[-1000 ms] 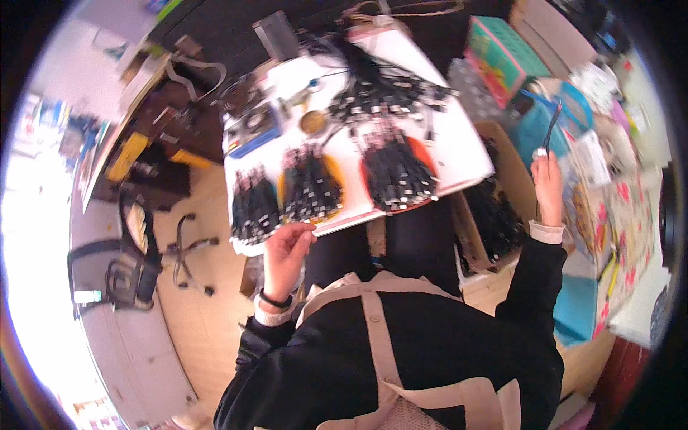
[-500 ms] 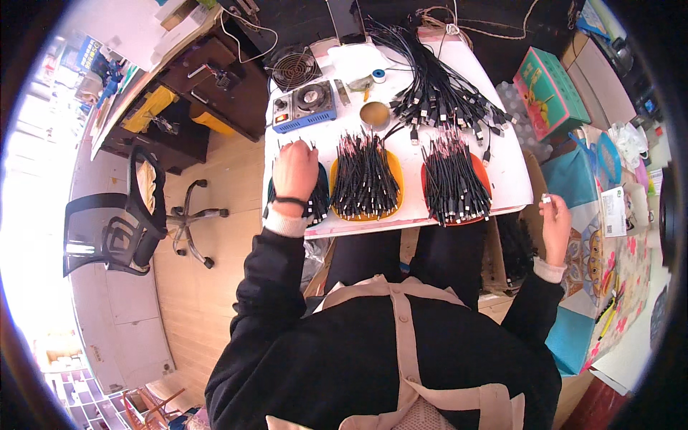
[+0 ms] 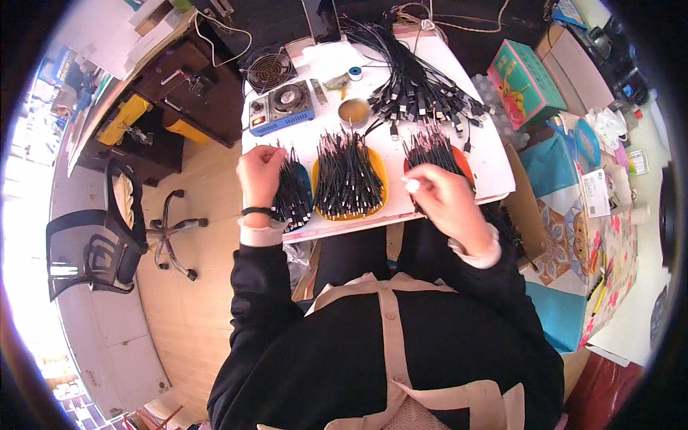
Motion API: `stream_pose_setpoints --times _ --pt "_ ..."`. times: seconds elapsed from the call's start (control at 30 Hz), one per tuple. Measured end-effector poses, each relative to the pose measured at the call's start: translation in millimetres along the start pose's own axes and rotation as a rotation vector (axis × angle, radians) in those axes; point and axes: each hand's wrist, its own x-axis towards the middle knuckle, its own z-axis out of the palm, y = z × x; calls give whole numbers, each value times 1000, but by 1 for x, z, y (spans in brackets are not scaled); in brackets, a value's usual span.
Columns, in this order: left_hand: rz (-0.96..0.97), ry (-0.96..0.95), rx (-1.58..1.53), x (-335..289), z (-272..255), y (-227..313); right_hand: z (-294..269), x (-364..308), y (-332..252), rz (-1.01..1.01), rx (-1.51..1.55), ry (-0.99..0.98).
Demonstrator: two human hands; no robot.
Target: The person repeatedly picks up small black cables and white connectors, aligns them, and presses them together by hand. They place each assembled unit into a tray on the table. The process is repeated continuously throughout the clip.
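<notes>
My left hand (image 3: 259, 178) is closed, fingertips together, at the left edge of a blue-green tray (image 3: 307, 174) of short black cables (image 3: 292, 197); whatever it pinches is too small to make out. Over the red-orange tray (image 3: 464, 163) hangs my right hand (image 3: 448, 204), its fingers curled in. A small white spot shows at its fingertips, and I cannot tell whether it is a held piece or a finger covering. The tray's black cables (image 3: 433, 152) are partly hidden by this hand. Between both hands stands a yellow tray (image 3: 381, 168) packed with similar cables (image 3: 347, 172).
Behind the trays are a blue heating unit (image 3: 283, 107), a round tin (image 3: 353, 112), a wire spool (image 3: 355, 73) and a loose heap of black USB cables (image 3: 423, 93). A green and pink carton (image 3: 527, 82) stands right of the white table (image 3: 498, 172). An office chair (image 3: 107, 236) is at left.
My right hand has swung left from beyond the table's right edge to above the red-orange tray. My left hand has shifted outward, uncovering more of the blue-green tray's cables. The view has shifted slightly.
</notes>
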Motion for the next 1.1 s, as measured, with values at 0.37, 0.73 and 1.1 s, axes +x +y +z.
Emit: stream_pose_setpoints --times 0.37,0.73,1.1 --pt "120 107 -740 -30 -56 43 77 130 53 -88 -352 270" --pt "-235 -310 -1324 -93 -40 68 79 159 37 41 -118 202" --pt "-154 -286 -1334 -124 -46 98 21 42 -94 -435 111 79"
